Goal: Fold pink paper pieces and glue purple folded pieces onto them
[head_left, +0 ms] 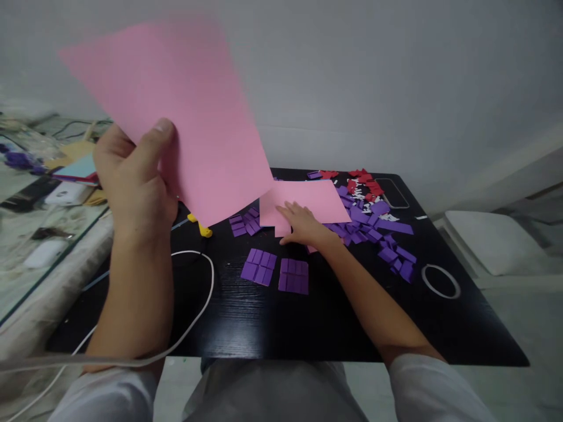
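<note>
My left hand [141, 170] is closed on a sheet of pink paper [197, 117], thumb on its near face, and holds it up above the left part of the table. On the black table, my right hand [301, 225] lies with fingers spread over more pink paper [312, 199]. Just in front of that paper are two purple squares with gridded panels, the left square [259, 266] and the right square [293, 276]. More purple panelled pieces [245, 221] lie partly behind the raised sheet. A yellow-handled tool [204, 230] shows below the sheet's lower edge, mostly hidden.
Purple paper scraps [365, 223] and red scraps [367, 183] are heaped at the right rear of the black table [343, 328]. A white ring [441, 281] lies near its right edge. A white cable [211, 281] loops by my left forearm. A glass-topped surface [26, 252] with clutter adjoins on the left.
</note>
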Demonstrator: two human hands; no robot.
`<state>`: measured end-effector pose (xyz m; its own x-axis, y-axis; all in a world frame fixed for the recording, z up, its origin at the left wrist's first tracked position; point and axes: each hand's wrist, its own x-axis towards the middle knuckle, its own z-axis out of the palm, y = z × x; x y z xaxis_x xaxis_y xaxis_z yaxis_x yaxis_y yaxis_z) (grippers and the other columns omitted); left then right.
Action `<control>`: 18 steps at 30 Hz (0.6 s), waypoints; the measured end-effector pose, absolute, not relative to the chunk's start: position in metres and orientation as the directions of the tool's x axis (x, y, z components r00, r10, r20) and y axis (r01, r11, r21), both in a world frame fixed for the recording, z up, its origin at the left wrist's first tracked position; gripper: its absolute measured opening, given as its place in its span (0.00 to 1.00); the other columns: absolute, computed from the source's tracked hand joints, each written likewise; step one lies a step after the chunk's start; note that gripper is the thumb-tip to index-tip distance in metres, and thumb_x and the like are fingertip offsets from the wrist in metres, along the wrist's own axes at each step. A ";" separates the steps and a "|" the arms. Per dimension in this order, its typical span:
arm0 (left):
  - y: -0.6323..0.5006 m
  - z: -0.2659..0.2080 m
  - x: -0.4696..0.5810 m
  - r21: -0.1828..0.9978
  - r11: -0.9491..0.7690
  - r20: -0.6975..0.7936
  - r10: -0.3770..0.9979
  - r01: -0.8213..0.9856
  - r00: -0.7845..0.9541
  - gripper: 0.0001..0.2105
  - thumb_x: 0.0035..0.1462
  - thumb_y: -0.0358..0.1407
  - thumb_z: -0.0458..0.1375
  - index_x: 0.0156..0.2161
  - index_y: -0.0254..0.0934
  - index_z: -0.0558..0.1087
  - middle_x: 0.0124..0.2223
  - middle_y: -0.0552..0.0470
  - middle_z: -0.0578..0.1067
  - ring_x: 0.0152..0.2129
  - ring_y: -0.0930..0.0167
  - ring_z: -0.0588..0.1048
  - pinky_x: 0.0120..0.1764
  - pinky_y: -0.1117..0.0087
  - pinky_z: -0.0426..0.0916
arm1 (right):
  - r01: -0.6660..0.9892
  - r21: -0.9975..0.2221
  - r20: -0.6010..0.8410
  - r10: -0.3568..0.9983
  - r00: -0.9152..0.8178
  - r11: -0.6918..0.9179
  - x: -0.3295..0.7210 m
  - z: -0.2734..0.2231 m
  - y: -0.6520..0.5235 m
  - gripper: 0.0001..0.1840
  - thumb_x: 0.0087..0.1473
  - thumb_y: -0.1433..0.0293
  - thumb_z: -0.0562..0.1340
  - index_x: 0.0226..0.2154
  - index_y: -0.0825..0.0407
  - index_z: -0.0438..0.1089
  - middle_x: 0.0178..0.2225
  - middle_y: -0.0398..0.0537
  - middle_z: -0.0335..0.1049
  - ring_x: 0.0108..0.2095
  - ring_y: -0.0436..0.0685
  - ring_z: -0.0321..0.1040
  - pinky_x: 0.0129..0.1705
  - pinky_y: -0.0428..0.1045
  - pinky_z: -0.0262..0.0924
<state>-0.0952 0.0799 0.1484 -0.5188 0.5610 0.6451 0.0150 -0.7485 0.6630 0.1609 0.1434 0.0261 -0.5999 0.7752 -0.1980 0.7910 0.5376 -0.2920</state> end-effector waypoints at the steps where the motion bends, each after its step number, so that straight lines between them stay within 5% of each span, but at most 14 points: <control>1: 0.080 0.148 -0.095 0.671 -0.741 0.637 0.562 0.022 -0.528 0.10 0.46 0.31 0.75 0.33 0.34 0.78 0.36 0.53 0.80 0.37 0.68 0.77 0.53 0.61 0.72 | 0.792 -0.281 -0.207 0.772 -0.601 0.542 0.158 0.024 0.142 0.54 0.53 0.63 0.75 0.74 0.48 0.49 0.75 0.61 0.47 0.75 0.72 0.45 0.73 0.68 0.45; 5: 0.081 0.148 -0.095 0.685 -0.728 0.631 0.573 0.029 -0.524 0.11 0.47 0.31 0.73 0.34 0.34 0.78 0.40 0.51 0.80 0.40 0.67 0.77 0.55 0.59 0.72 | 0.815 -0.232 -0.203 0.793 -0.574 0.531 0.159 0.025 0.143 0.33 0.62 0.69 0.66 0.67 0.51 0.63 0.66 0.59 0.67 0.66 0.69 0.64 0.66 0.59 0.58; 9: 0.081 0.150 -0.097 0.700 -0.714 0.626 0.600 0.020 -0.498 0.08 0.49 0.28 0.71 0.35 0.34 0.78 0.39 0.54 0.81 0.41 0.68 0.77 0.58 0.59 0.71 | 0.850 -0.175 -0.219 0.822 -0.525 0.496 0.161 0.029 0.147 0.18 0.62 0.71 0.64 0.54 0.54 0.77 0.55 0.62 0.78 0.57 0.70 0.73 0.56 0.56 0.66; 14: 0.080 0.150 -0.100 0.693 -0.721 0.622 0.602 -0.005 -0.500 0.09 0.50 0.26 0.71 0.38 0.32 0.79 0.39 0.54 0.81 0.39 0.69 0.77 0.56 0.60 0.71 | 0.861 -0.157 -0.222 0.832 -0.509 0.484 0.161 0.028 0.147 0.18 0.61 0.70 0.65 0.53 0.54 0.76 0.55 0.61 0.77 0.57 0.68 0.72 0.56 0.56 0.65; 18: 0.082 0.149 -0.098 0.670 -0.742 0.646 0.598 -0.024 -0.474 0.13 0.45 0.30 0.75 0.36 0.32 0.79 0.37 0.54 0.82 0.37 0.69 0.78 0.54 0.60 0.71 | 0.863 -0.163 -0.228 0.833 -0.505 0.478 0.170 0.022 0.151 0.32 0.62 0.63 0.67 0.66 0.51 0.64 0.68 0.61 0.63 0.67 0.70 0.60 0.65 0.61 0.57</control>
